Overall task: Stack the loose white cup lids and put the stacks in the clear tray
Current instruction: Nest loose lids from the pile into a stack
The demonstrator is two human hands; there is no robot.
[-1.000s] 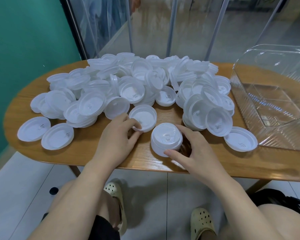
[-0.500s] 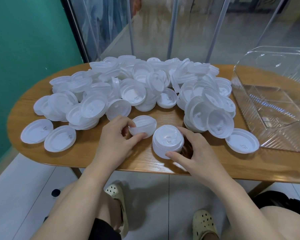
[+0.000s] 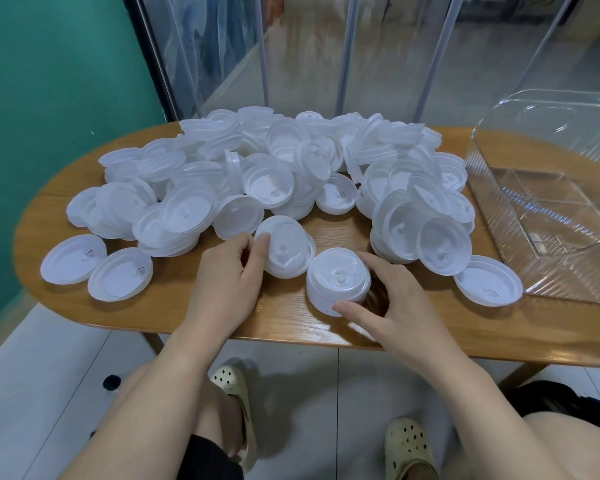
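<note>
A big heap of loose white cup lids (image 3: 291, 168) covers the back and middle of the wooden table (image 3: 291, 323). A short stack of lids (image 3: 336, 278) stands near the front edge, and my right hand (image 3: 392, 306) curls round its right and front side. My left hand (image 3: 229, 271) pinches a single lid (image 3: 286, 251), tilted up on its edge just left of the stack. The clear tray (image 3: 548, 202) sits at the right end of the table and holds no lids.
Two single lids (image 3: 97, 265) lie flat at the front left, and one more lid (image 3: 487, 285) lies beside the tray's near corner. A green wall stands at the left, glass panels behind. My knees and sandals show below the table's front edge.
My left hand has lifted the single lid off the table and turned it over, tilting it toward the stack. My right hand has stayed on the stack.
</note>
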